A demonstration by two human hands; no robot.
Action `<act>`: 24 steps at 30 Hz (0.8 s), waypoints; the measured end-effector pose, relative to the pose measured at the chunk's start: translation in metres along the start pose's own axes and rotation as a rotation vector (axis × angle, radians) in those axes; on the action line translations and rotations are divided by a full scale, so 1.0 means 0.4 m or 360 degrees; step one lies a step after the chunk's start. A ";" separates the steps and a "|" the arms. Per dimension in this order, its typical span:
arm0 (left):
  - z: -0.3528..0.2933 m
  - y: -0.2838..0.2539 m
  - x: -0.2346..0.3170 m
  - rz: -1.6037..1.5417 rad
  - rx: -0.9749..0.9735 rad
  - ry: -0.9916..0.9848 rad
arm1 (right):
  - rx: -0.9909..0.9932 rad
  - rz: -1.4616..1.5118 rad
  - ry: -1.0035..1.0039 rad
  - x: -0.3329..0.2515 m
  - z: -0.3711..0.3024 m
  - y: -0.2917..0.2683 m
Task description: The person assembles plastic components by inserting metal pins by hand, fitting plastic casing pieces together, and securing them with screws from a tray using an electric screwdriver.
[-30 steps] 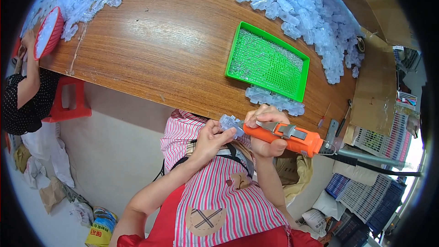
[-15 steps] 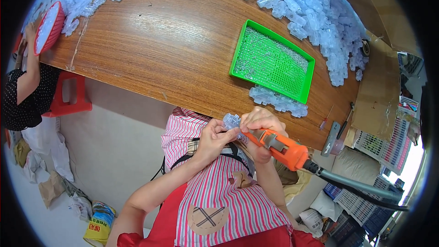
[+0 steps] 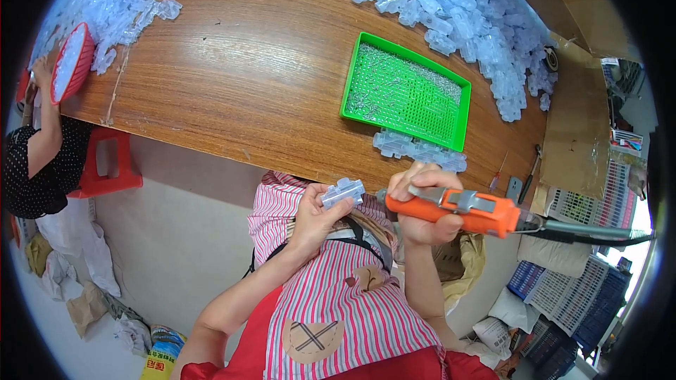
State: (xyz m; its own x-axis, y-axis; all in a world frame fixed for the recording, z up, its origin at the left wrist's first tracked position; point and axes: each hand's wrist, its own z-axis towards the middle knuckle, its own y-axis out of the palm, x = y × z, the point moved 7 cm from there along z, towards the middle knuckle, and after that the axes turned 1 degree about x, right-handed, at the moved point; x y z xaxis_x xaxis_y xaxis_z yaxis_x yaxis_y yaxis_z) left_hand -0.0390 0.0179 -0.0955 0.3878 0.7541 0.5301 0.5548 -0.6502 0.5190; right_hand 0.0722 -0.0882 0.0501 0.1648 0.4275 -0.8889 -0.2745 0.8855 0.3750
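Note:
My left hand [image 3: 313,217] pinches a clear plastic part [image 3: 343,193] between thumb and fingers, over my lap at the table's near edge. My right hand [image 3: 424,229] is wrapped round an orange electric screwdriver [image 3: 486,214], its tip pointing left toward the part but apart from it. A grey cable [image 3: 584,229] runs off the tool's back end to the right. Beyond my hands lies a green tray [image 3: 401,131] with many small silver screws [image 3: 384,74] spread over its perforated floor. A row of clear plastic parts [image 3: 419,150] sits along the tray's near side.
A large heap of clear parts [image 3: 451,10] covers the table's far right, another [image 3: 105,3] the far left. At left a person [image 3: 44,155] handles a red basket [image 3: 83,63] beside a red stool [image 3: 113,169]. A thin screwdriver [image 3: 498,169] lies near the right table edge.
The screwdriver has drawn away from the plastic part to the right and swung nearly level. My left hand has turned the part into plain sight. The whole view has shifted slightly.

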 end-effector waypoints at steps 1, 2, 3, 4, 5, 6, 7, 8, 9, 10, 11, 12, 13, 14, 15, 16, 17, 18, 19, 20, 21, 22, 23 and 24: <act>0.007 0.006 0.007 0.0065 -0.0047 0.0060 | -0.0002 -0.0011 -0.0023 0.003 -0.004 0.004; 0.006 0.007 0.004 0.0026 -0.0029 0.0045 | -0.0023 -0.0038 -0.0072 0.004 -0.006 0.012; 0.006 0.007 0.001 0.0034 -0.0020 0.0037 | -0.0040 -0.0065 -0.0122 0.007 -0.009 0.016; 0.006 0.007 -0.001 0.0041 -0.0010 0.0029 | -0.0075 -0.0241 -0.0176 0.012 -0.012 0.015; 0.009 0.008 -0.003 0.0066 -0.0007 0.0051 | -0.0075 -0.0236 -0.0183 0.017 -0.015 0.012; 0.007 0.010 -0.007 0.0046 -0.0001 0.0048 | -0.0046 -0.0198 -0.0173 0.020 -0.019 0.007; 0.008 0.012 -0.007 0.0026 0.0006 0.0045 | -0.0016 -0.0161 -0.0163 0.026 -0.019 0.003; 0.011 0.010 -0.004 0.0014 0.0014 0.0024 | -0.0024 -0.0157 -0.0171 0.032 -0.017 0.004; 0.010 0.012 -0.003 0.0020 0.0004 0.0012 | -0.0029 -0.0162 -0.0159 0.035 -0.017 0.003; 0.010 0.013 -0.002 0.0026 -0.0005 -0.0002 | -0.0033 -0.0168 -0.0145 0.039 -0.016 0.002; 0.009 0.014 -0.001 0.0010 -0.0008 0.0001 | 0.0009 -0.0129 -0.0098 0.047 -0.019 -0.001; 0.010 0.013 -0.001 0.0007 -0.0001 -0.0004 | 0.0010 -0.0128 -0.0089 0.049 -0.021 -0.001; 0.010 0.013 0.001 0.0023 -0.0012 0.0021 | -0.0042 -0.0130 -0.0084 0.050 -0.023 0.005; 0.009 0.013 0.002 0.0039 -0.0023 0.0047 | -0.0093 -0.0131 -0.0078 0.050 -0.025 0.011; 0.011 0.014 0.002 0.0044 -0.0021 0.0064 | -0.0135 -0.0109 -0.0032 0.051 -0.023 0.017; 0.010 0.016 0.002 0.0041 -0.0013 0.0058 | -0.0135 -0.0109 -0.0022 0.054 -0.024 0.017; 0.010 0.018 0.003 0.0053 -0.0004 0.0058 | -0.0114 -0.0132 -0.0025 0.058 -0.025 0.014; 0.008 0.015 0.002 0.0065 0.0009 0.0056 | -0.0095 -0.0153 -0.0024 0.063 -0.027 0.012; 0.013 0.008 -0.005 0.0059 0.0024 0.0050 | -0.0098 -0.0149 -0.0008 0.067 -0.025 0.015; 0.021 0.005 -0.009 0.0084 -0.0014 0.0087 | -0.0135 -0.0195 -0.0013 0.067 -0.020 0.024; 0.020 0.008 -0.008 0.0112 -0.0060 0.0116 | -0.0164 -0.0249 -0.0019 0.063 -0.019 0.029; 0.016 0.011 -0.002 0.0126 -0.0050 0.0099 | -0.0260 -0.0313 -0.0042 0.061 -0.018 0.035; 0.010 0.008 -0.005 0.0124 -0.0045 0.0090 | -0.0258 -0.0315 -0.0031 0.060 -0.023 0.037; 0.013 0.010 -0.004 0.0150 -0.0051 0.0097 | -0.0269 -0.0306 -0.0039 0.060 -0.020 0.037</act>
State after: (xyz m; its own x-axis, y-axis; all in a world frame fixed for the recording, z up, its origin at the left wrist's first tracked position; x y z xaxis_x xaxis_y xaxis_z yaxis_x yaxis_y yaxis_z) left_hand -0.0337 0.0145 -0.0979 0.3914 0.6830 0.6167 0.4938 -0.7214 0.4855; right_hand 0.0646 -0.0661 0.0322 0.2518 0.2600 -0.9322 -0.3901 0.9088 0.1481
